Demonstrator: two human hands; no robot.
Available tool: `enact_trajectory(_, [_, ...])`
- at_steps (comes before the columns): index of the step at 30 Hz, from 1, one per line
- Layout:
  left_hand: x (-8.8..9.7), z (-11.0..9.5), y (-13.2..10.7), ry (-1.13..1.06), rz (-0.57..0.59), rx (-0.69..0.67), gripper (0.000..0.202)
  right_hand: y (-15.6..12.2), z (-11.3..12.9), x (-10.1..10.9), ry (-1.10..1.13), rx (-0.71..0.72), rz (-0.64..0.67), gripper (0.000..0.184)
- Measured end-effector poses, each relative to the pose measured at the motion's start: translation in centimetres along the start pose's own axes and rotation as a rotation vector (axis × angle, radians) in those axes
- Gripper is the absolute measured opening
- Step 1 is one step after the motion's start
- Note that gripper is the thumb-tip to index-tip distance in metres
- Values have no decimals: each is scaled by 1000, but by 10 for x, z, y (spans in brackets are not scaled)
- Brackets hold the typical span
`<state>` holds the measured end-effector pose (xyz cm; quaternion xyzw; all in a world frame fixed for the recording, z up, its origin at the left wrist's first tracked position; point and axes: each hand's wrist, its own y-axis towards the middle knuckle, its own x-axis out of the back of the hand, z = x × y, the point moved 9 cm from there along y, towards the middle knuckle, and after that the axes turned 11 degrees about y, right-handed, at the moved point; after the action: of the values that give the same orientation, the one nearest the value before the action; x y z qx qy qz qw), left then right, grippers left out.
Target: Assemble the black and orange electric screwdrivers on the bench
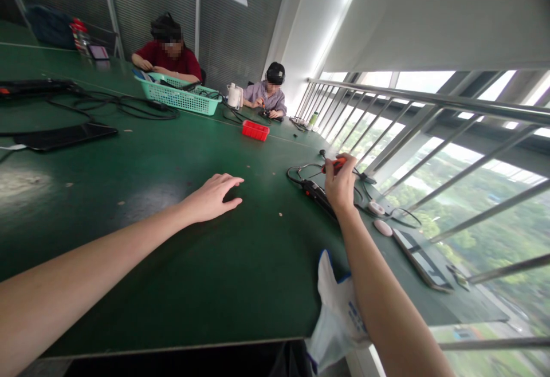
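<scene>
My left hand point(213, 196) rests on the green table point(172, 262) with its fingers stretched forward and loosely together, holding nothing. My right hand point(340, 185) is raised further right, its fingers closed round a small orange-handled tool point(335, 165). Just beyond and below that hand lie a black power strip point(315, 192) and looped black cables point(301, 173). Two small pale pebble-shaped items point(380, 219) lie to the right of my wrist.
A white plastic bag point(339, 314) hangs at the table's near edge by my right forearm. A phone point(423, 259) lies at the right edge near a metal railing point(429, 136). A red bin point(255, 130), a teal basket point(180, 95), a tablet point(64, 135) and two seated people are farther off.
</scene>
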<state>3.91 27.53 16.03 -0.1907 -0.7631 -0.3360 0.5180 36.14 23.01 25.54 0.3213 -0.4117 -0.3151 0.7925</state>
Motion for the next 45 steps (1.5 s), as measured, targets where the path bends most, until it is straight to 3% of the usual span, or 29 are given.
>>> enact_trajectory(7, [-2,2,0,-6,-1,6,57,-4,-6,-20,-36,-28,106,41])
enact_trajectory(13, [-1,0,1,9,-6,1,55,-1,4,-12,-341,6,-2,44])
enact_trajectory(17, [-1,0,1,9,-13,-4,55,0,1,-6,-430,-77,-45,38])
enact_trajectory(25, [-1,1,1,7,-5,-3,54,-2,7,-6,-181,0,13,43])
enact_trajectory(29, [-1,1,1,9,-7,-4,55,-1,-1,-10,-69,14,41,35])
enact_trajectory(35, [-2,2,1,26,-11,-6,57,-3,-13,-10,47,7,19,41])
enact_trajectory(41, [-2,4,1,31,-14,-3,57,4,-2,19,-56,44,-102,29])
enact_trajectory(43, [-3,4,1,24,-4,0,57,6,-8,20,-202,-23,-28,26])
enact_trajectory(45, [-2,4,1,20,-5,-2,57,3,-25,9,-365,-145,167,28])
